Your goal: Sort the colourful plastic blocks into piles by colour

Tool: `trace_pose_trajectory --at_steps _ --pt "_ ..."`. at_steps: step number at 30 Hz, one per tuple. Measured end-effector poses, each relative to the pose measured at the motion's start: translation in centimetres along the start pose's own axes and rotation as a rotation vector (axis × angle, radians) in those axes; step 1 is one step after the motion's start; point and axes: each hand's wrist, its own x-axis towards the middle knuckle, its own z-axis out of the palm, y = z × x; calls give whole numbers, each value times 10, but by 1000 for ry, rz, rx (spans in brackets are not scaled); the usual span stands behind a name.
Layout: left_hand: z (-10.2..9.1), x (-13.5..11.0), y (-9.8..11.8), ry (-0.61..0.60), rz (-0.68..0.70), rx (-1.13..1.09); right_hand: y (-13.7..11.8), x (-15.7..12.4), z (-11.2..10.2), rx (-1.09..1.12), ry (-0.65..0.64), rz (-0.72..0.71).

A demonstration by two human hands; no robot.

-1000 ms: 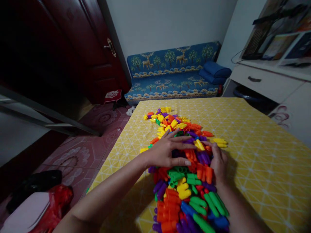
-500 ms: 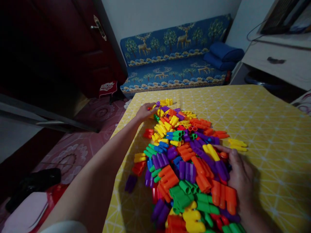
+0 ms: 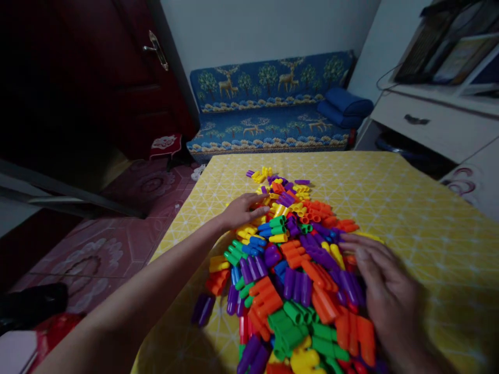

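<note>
A long heap of bullet-shaped plastic building blocks (image 3: 297,286) in purple, orange, green, yellow, blue and red lies before me. My left hand (image 3: 245,209) rests on the left side of its far half, palm down, with fingers stretched over yellow blocks and partly hiding them. Along the right edge lies my right hand (image 3: 385,285), fingers extended beside purple blocks (image 3: 350,286) and orange blocks (image 3: 356,332). Neither hand grips a block. A purple block (image 3: 203,309) sits apart on the left. At the far tip are yellow blocks (image 3: 263,173).
A yellow patterned cloth (image 3: 440,249) covers the table. Beyond it stands a blue sofa (image 3: 257,117) with folded blue cushions (image 3: 345,106). At right is a white cabinet (image 3: 432,130); at left, a dark red door (image 3: 117,67) and a small red stool (image 3: 166,145).
My left hand has come back toward me from the heap's far tip, onto its left side. My right fingers have reached further over the right edge. The view has shifted slightly.
</note>
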Motion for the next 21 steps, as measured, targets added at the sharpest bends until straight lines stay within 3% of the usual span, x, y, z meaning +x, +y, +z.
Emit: trace_pose_trajectory --at_steps 2,4,6,9,12,14,17,21 --pt "5 -3 0 50 -12 -18 -8 33 3 -15 -78 -117" --pt "10 -5 0 114 -42 -23 -15 78 24 -15 -227 -175" --pt "15 -6 1 177 -67 -9 -20 125 63 -42 -426 -228" --pt "19 -7 2 230 -71 -8 -26 177 140 -277 -614 -378" --pt "18 -9 3 246 -43 -41 -27 198 206 -553 -760 -449" --pt "18 -11 3 252 -16 -70 -22 199 233 -689 -856 -428" --pt "18 -14 1 254 22 -113 -7 194 249 -757 -969 -394" --pt "21 -14 -2 261 40 -160 4 192 239 -682 -962 -487"
